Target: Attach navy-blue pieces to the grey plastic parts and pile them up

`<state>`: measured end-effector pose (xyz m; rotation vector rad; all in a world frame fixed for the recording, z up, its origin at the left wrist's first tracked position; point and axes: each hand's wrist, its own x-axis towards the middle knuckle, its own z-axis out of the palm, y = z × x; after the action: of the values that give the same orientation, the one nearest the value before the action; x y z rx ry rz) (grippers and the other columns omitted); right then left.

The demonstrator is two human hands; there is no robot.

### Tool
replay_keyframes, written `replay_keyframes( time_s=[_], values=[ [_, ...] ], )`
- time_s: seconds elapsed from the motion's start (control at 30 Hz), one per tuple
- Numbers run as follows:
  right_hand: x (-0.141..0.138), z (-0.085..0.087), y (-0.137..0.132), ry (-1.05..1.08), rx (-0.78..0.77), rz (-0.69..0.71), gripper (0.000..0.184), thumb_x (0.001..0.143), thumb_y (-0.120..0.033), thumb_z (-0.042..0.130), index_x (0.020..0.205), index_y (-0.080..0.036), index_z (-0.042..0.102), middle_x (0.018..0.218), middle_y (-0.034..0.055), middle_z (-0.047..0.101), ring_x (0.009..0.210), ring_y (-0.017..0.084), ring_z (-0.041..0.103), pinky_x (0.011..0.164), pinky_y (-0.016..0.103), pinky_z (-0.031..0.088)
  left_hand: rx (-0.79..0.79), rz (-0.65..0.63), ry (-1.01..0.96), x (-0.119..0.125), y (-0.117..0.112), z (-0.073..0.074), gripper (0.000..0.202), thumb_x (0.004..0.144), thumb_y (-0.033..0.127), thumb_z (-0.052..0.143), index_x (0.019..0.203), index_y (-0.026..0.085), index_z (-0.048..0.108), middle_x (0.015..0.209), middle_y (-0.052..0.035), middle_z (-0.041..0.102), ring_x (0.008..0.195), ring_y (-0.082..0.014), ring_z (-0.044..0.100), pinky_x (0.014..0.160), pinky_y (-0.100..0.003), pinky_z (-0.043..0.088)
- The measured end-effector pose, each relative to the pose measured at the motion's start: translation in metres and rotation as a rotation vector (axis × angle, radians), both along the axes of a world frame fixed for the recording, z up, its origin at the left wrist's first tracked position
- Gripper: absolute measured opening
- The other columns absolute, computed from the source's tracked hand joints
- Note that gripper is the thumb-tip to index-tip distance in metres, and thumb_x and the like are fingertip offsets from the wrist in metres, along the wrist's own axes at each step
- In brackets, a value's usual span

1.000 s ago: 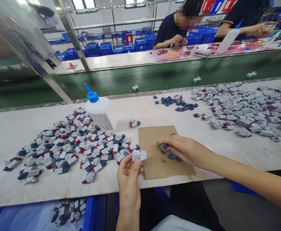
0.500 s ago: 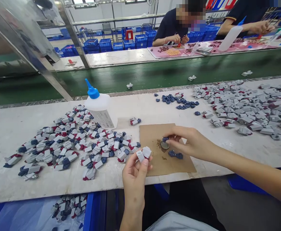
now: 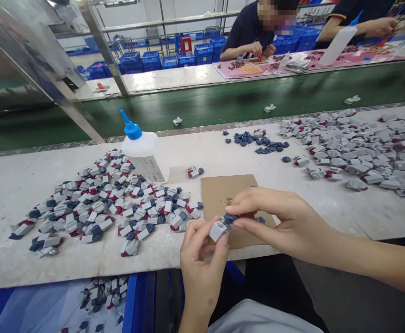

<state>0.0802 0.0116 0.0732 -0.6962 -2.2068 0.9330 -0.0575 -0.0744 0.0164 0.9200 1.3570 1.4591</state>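
Note:
Between the thumb and fingers of my left hand [image 3: 202, 259] is a small light-grey plastic piece [image 3: 217, 230] with block-like ends. My right hand [image 3: 275, 215] pinches a small dark-blue plastic piece [image 3: 230, 218] and holds it against the grey piece, or very close to it; the exact contact is too small to tell. Both hands are over the front of a brown cardboard sheet [image 3: 219, 187]. Another dark-blue piece [image 3: 260, 219] shows on the cardboard, partly behind my right fingers. My right hand hides most of the brown smears on the sheet.
A white bottle [image 3: 145, 157] with a blue nozzle stands behind a pile of grey, red and blue pieces [image 3: 98, 203]. Grey-and-red pieces [image 3: 355, 148] heap up at right, near loose blue pieces [image 3: 247, 138]. Beyond runs a green conveyor belt [image 3: 209, 104]; a co-worker [image 3: 244, 37] sits opposite.
My right hand has lifted the dark-blue piece from near the round metal cap on the cardboard and brought it left to the grey piece. My left hand has moved slightly right and turned the grey piece.

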Motion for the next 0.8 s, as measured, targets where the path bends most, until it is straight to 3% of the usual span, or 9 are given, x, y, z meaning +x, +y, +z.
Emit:
replay_keyframes(
  time_s=[0.2, 0.4, 0.53, 0.63, 0.73, 0.8],
  values=[
    [-0.001, -0.001, -0.002, -0.004, 0.067, 0.039, 0.024, 0.08, -0.011, 0.053, 0.099, -0.024, 0.059, 0.086, 0.0039, 0.065, 0.078, 0.015, 0.061, 0.068, 0.027, 0.051, 0.017, -0.022, 0.087, -0.001, -0.001, 0.005, 0.022, 0.076, 0.023, 0.058, 0.096, 0.025, 0.067, 0.086, -0.0048, 0.053, 0.076, -0.0159, 0.053, 0.055, -0.023, 0.053],
    [-0.001, -0.001, -0.004, -0.005, 0.054, 0.051, 0.022, 0.079, -0.01, 0.054, 0.097, -0.022, 0.059, 0.083, 0.0032, 0.063, 0.075, 0.013, 0.059, 0.064, 0.024, 0.049, 0.051, 0.104, 0.131, 0.002, -0.002, 0.013, 0.021, 0.074, 0.023, 0.06, 0.093, 0.025, 0.069, 0.083, -0.0048, 0.056, 0.072, -0.0158, 0.055, 0.054, -0.022, 0.051],
    [-0.002, -0.004, -0.005, -0.027, 0.0, 0.042, 0.015, 0.079, -0.014, 0.056, 0.091, -0.02, 0.061, 0.075, 0.0025, 0.062, 0.066, 0.012, 0.057, 0.058, 0.024, 0.047, 0.056, 0.044, 0.214, -0.001, -0.004, 0.012, 0.02, 0.077, 0.023, 0.057, 0.093, 0.026, 0.068, 0.085, -0.0053, 0.057, 0.076, -0.0169, 0.057, 0.059, -0.024, 0.05],
    [-0.002, -0.002, -0.003, -0.046, -0.048, 0.035, 0.011, 0.079, -0.016, 0.057, 0.088, -0.02, 0.062, 0.074, 0.0026, 0.062, 0.065, 0.012, 0.057, 0.057, 0.024, 0.047, 0.036, 0.008, 0.25, -0.003, -0.004, 0.011, 0.019, 0.08, 0.027, 0.053, 0.093, 0.026, 0.067, 0.073, -0.0022, 0.058, 0.063, -0.0133, 0.056, 0.054, -0.022, 0.046],
    [0.001, 0.006, 0.001, -0.025, -0.041, -0.031, 0.013, 0.079, -0.018, 0.056, 0.09, -0.022, 0.062, 0.078, 0.0032, 0.063, 0.068, 0.014, 0.06, 0.057, 0.025, 0.049, -0.017, -0.085, 0.156, -0.004, -0.004, 0.01, 0.023, 0.084, 0.03, 0.046, 0.102, 0.027, 0.061, 0.056, 0.0031, 0.053, 0.049, -0.0098, 0.052, 0.048, -0.021, 0.043],
    [0.004, 0.012, 0.003, 0.019, -0.017, -0.151, 0.013, 0.078, -0.02, 0.057, 0.09, -0.023, 0.062, 0.08, 0.0038, 0.064, 0.072, 0.017, 0.061, 0.058, 0.028, 0.051, -0.052, -0.088, 0.019, -0.005, -0.004, 0.008, 0.023, 0.085, 0.03, 0.046, 0.105, 0.028, 0.057, 0.056, 0.0039, 0.055, 0.05, -0.0095, 0.054, 0.047, -0.019, 0.044]
  ],
)
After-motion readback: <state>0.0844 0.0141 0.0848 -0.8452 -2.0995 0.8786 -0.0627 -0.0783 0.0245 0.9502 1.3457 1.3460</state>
